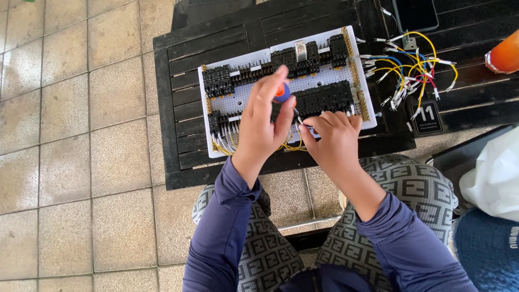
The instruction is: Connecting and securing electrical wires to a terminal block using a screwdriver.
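Note:
A white perforated panel [246, 94] with rows of black terminal blocks and relays lies on a black slatted table [184, 70]. My left hand [262, 124] grips a screwdriver with an orange and blue handle [281, 92], its tip pointing down at the panel's lower row. Just right of it, my right hand [332, 135] pinches a thin wire [300, 122] at the panel's front edge. Yellow and white wires [224, 141] run along the lower left of the panel.
A loose bundle of yellow, blue and red wires [408, 70] lies right of the panel. A dark phone [415, 13] sits at the top, an orange drink [505, 54] at far right, a white bag [494, 173] below it. Tiled floor [81, 135] lies left.

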